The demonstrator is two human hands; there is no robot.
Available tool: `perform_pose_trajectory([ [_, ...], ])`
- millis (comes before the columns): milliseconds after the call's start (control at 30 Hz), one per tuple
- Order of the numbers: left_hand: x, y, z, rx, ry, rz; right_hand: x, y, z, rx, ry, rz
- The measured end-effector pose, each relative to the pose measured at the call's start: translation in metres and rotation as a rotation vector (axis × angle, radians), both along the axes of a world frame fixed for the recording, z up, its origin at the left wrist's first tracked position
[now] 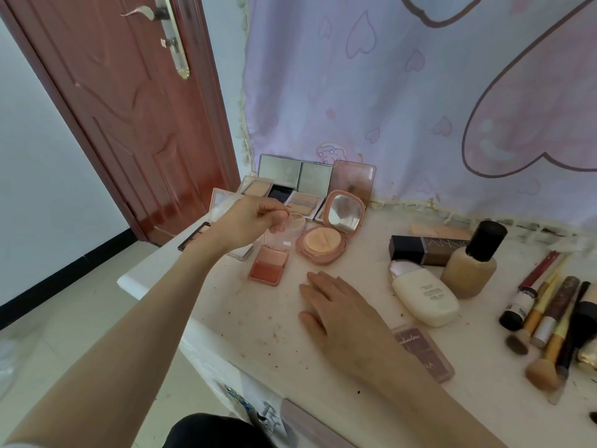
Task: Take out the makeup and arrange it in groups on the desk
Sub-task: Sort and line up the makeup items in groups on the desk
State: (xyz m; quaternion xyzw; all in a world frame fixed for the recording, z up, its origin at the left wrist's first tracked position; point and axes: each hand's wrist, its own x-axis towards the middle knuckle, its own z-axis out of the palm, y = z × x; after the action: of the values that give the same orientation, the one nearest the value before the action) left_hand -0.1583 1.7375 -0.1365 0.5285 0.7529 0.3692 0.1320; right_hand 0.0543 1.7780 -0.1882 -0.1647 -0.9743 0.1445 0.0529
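Item held: your left hand (248,221) hovers over the back-left of the bench, its grip pinching the clear lid of a small square blush compact (268,265) with coral and pink powder, which lies open on the white speckled bench (258,318).

Adjacent, right: a round-cornered peach cushion compact (329,234), open, its mirror tilted up and its puff showing.

Behind: a row of open rectangular powder palettes with mirrors (295,181), leaning against the lilac heart-print cloth (387,92).

Your right hand (339,315) lies flat on the bench, its grip spread and fingers straight, holding nothing. Just beside your wrist lies a mauve flat rectangular palette (426,354).

Further right: a cream squeeze bottle (423,295) on its side, a beige foundation bottle with black cap (471,263) upright, a black rectangular box (420,250), then a cluster of brushes and tubes (549,321).

Far left: a red-brown wooden door (129,108).
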Motion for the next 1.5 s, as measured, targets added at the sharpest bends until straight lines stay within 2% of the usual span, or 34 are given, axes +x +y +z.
perform_pose_trajectory([
  [167, -0.008, 0.016, -0.006, -0.065, 0.104, 0.085, -0.001, 0.002, -0.003, 0.042, -0.074, 0.044],
  [400, -0.011, 0.027, -0.006, -0.081, 0.201, 0.145, -0.001, 0.002, 0.000, 0.013, -0.074, 0.054],
  [533, -0.008, 0.024, -0.005, -0.047, 0.226, 0.127, -0.001, 0.001, 0.000, -0.007, -0.055, 0.056],
  [633, -0.002, 0.018, -0.011, -0.005, 0.306, 0.204, -0.002, 0.002, 0.000, -0.014, -0.043, 0.050],
  [733, 0.023, 0.003, -0.020, 0.143, 0.276, 0.253, -0.002, 0.002, -0.001, -0.026, -0.016, 0.040],
  [867, 0.058, -0.025, -0.036, 0.292, 0.270, 0.186, -0.001, 0.002, 0.001, -0.161, 0.122, -0.003],
  [1033, 0.094, -0.049, -0.054, 0.302, 0.139, 0.188, 0.011, 0.009, 0.024, -0.267, 0.380, -0.116],
  [1233, 0.152, -0.052, -0.063, 0.146, 0.100, -0.020, 0.060, 0.018, 0.038, -0.217, 0.344, -0.300],
  [1367, 0.185, -0.043, -0.064, -0.030, 0.276, -0.136, 0.102, 0.017, 0.030, -0.144, 0.358, -0.396],
  [1433, 0.195, -0.039, -0.066, -0.041, 0.338, -0.145, 0.118, 0.016, 0.022, -0.133, 0.304, -0.438],
  [1500, 0.197, -0.036, -0.069, 0.011, 0.320, -0.125, 0.126, 0.014, 0.015, -0.163, 0.302, -0.439],
])
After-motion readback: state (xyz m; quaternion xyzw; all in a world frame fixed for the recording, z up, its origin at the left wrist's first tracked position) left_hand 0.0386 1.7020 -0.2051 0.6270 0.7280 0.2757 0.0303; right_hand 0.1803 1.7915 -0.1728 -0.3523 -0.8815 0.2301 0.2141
